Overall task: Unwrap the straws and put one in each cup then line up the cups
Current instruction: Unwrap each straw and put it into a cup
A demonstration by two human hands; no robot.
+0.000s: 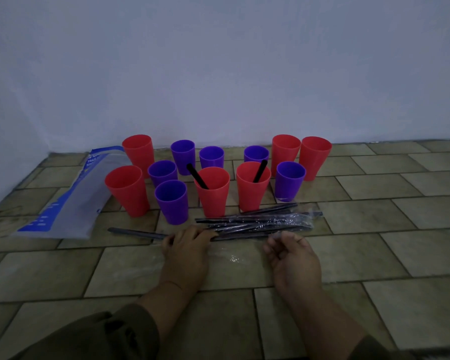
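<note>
left hand [186, 252] grips a wrapped straw [135, 233]; dim light hides whether the curled right hand [294, 258] holds clear wrap [278, 235].

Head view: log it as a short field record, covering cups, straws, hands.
red cups: six, clustered
purple cups: six, among them
black straws: two, one in each front-middle red cup
wrapped straws: pile on the tiled floor
left hand: grips one wrapped straw
right hand: fingers curled by a clear wrapper; grip unclear
plastic bag: lying left of cups
</note>
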